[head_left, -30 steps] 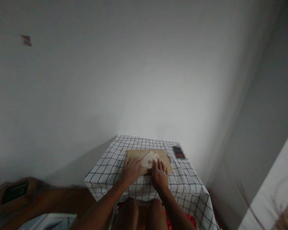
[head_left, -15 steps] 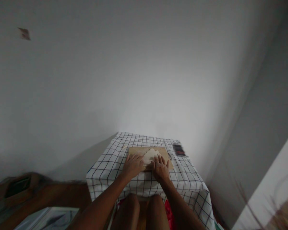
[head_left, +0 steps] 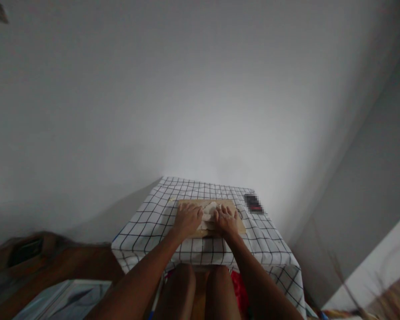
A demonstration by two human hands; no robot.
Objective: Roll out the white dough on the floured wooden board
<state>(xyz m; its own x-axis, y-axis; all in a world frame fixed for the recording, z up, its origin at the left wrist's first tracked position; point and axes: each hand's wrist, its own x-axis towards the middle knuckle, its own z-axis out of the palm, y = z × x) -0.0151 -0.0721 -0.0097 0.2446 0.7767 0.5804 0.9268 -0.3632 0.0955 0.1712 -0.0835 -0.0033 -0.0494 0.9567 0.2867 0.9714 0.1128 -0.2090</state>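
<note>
A pale, flattened piece of dough point(head_left: 208, 217) lies on a wooden cutting board point(head_left: 203, 234). My left hand point(head_left: 188, 218) rests over the left side of the board, palm down, touching the dough's left edge with the fingers stretched forward. On the other side, my right hand point(head_left: 226, 218) lies palm down with its fingers spread, against the right part of the dough. Both palms hide parts of the dough and the board beneath them.
The board stands on a small table under a white checked cloth point(head_left: 143, 226). A dark pixelated object point(head_left: 254, 203) lies at the back right. A grey-white wall point(head_left: 200, 111) rises behind the table. My knees point(head_left: 183, 278) are just below its front edge.
My right hand has moved forward over the dough, and my left hand has shifted slightly forward. The dough looks more bunched between them. The camera view has tilted and moved a little.
</note>
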